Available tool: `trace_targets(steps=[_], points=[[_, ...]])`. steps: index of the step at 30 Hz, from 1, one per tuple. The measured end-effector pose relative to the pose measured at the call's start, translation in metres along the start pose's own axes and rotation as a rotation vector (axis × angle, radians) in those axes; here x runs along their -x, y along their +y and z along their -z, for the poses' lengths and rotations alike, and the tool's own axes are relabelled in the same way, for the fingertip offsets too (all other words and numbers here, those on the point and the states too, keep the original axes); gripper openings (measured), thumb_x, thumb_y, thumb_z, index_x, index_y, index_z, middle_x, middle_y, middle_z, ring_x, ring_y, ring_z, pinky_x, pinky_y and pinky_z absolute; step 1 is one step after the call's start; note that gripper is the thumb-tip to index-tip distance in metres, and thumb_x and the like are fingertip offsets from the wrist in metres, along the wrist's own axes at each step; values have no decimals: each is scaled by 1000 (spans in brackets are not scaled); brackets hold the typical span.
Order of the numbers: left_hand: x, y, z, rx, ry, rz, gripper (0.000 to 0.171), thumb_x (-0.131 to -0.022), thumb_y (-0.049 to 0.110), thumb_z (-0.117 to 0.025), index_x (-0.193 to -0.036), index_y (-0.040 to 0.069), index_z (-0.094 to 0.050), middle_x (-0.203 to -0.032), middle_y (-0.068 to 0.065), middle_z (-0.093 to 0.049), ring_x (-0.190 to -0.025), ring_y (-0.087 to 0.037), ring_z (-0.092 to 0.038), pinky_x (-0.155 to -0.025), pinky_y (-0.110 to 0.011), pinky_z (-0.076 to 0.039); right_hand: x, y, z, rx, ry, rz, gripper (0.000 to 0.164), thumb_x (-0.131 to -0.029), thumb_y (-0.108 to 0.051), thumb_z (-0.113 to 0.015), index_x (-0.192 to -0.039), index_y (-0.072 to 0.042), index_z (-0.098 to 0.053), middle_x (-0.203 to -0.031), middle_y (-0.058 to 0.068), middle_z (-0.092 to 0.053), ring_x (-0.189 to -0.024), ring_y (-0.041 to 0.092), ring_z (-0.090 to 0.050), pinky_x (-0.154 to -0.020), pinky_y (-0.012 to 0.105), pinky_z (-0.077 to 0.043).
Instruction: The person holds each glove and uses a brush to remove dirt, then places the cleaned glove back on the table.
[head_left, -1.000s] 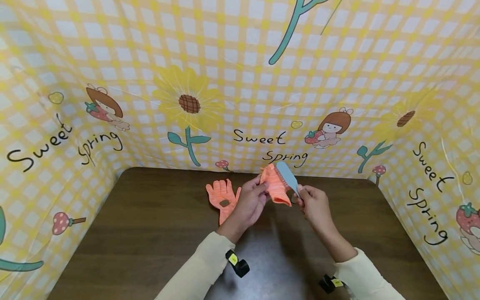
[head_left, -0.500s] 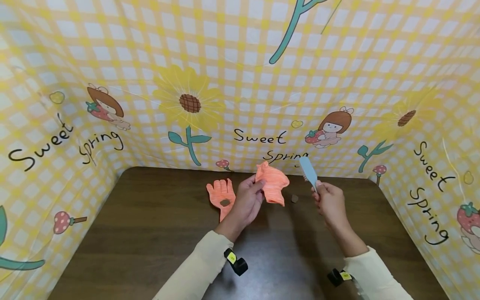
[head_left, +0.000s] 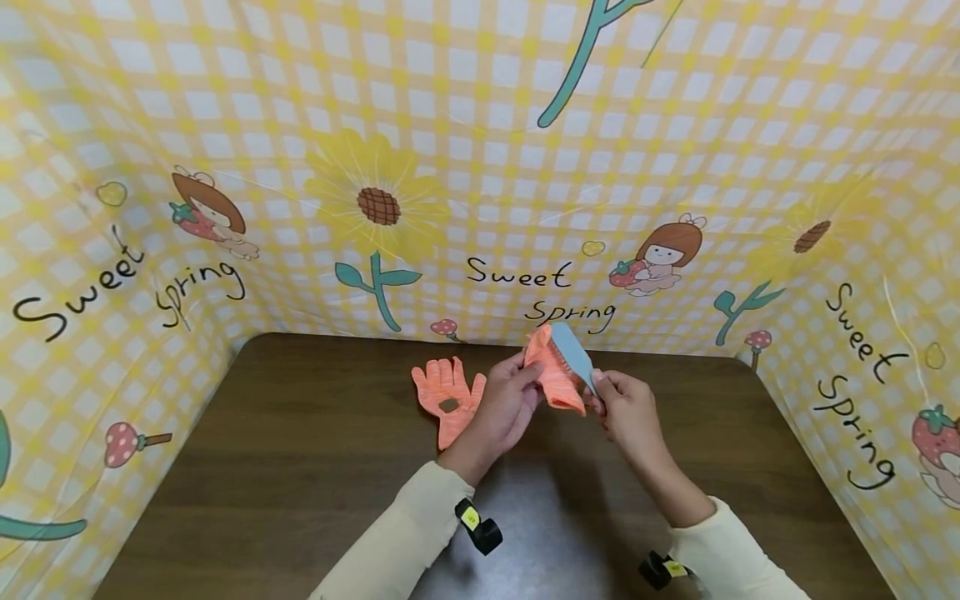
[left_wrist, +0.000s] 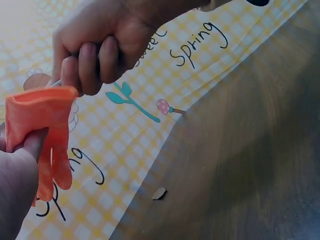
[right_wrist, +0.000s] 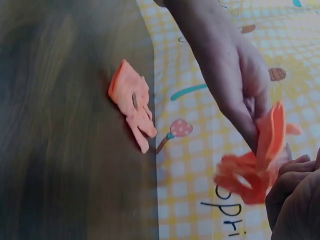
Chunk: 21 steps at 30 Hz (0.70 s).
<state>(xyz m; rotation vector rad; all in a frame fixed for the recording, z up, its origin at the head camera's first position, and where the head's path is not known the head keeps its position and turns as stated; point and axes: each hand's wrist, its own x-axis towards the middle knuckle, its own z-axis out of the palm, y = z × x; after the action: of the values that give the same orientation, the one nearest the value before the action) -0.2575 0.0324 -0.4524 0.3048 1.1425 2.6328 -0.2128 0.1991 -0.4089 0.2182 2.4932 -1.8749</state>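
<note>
Above the table, my left hand grips an orange knit glove, with the thumb on its near face and the cuff toward me. My right hand holds a light blue brush by its handle. The bristles meet the glove's right side in the head view; in the left wrist view the glove and the right hand mostly hide the brush. A second orange glove lies flat on the table left of my left hand, fingers pointing away, with a dark brown oval on it.
The dark wooden table ends at yellow checked cloth walls at the back and both sides. A small brown flake lies on the tabletop in the left wrist view.
My right hand swung the brush out to the right, off the glove, then brought it back against it. The held glove tilted a little; the glove on the table stayed put.
</note>
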Motion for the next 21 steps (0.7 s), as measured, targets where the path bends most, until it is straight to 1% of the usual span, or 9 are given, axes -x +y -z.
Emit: trace_targets(steps=[5,12,15,18,21], points=[[2,2,3,5,-29,24,49,-109,0,-34,-157,-6,-29,-160,-20,-38,-133,-22,-51,-96,-30,-53,-3,1,5,8,28,-18,37,-110,-27,-47,-93,3,-61,-62,-2,-48,-50,9,-36,-43,23,-29],[3,2,2,0,-20,34,47,-108,0,-36,-155,-7,-33,-160,-20,-39,-132,-21,-51,-94,-28,-53,-7,3,10,-1,41,-32,37,-110,-26,-46,-93,4,-60,-63,-2,-48,-49,8,-36,-42,23,-29],[4,2,3,0,-14,36,48,-108,0,-36,-156,-6,-33,-160,-19,-38,-134,-22,-50,-95,-29,-53,-9,6,11,6,41,-30,37,-110,-26,-46,-94,4,-60,-62,-2,-47,-49,8,-35,-42,24,-28],[5,3,5,-3,-3,38,48,-108,-1,-36,-155,-6,-32,-157,-18,-41,-130,-21,-52,-95,-28,-53,-14,12,15,26,45,-29,38,-110,-27,-46,-94,4,-61,-62,-3,-48,-48,8,-36,-41,23,-29],[6,4,7,-9,15,20,45,-107,-2,-37,-152,-9,-36,-143,-16,-49,-120,-17,-57,-92,-27,-55,-19,18,21,47,68,-32,39,-110,-29,-45,-95,3,-61,-62,-4,-49,-49,7,-37,-41,23,-31]])
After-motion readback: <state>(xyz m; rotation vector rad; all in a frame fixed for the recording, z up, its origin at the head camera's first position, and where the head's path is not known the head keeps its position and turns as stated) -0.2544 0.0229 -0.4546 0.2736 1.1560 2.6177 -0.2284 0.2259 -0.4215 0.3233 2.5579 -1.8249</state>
